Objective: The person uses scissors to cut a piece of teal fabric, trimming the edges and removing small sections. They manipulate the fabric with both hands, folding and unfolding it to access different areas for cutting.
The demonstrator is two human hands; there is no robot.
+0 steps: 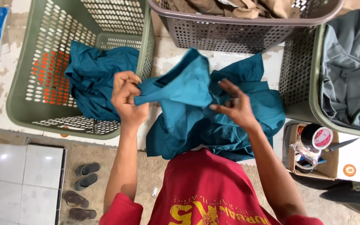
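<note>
A teal shirt [196, 112] hangs in front of my chest over a white surface. My left hand [128, 98] grips a bunched fold of the shirt at its left side. On the right, my right hand [236, 106] pinches the cloth between thumb and fingertips, the other fingers spread. More teal cloth [92, 77] lies in the green basket [21, 108] to my left.
A taupe basket [230, 31] with tan cloth stands ahead. A green basket [315, 83] at right holds grey cloth [351, 71]. A cardboard box [330, 164] with a tape roll [317, 136] and a knife sits at lower right. Two pairs of sandals [82, 189] lie on the floor.
</note>
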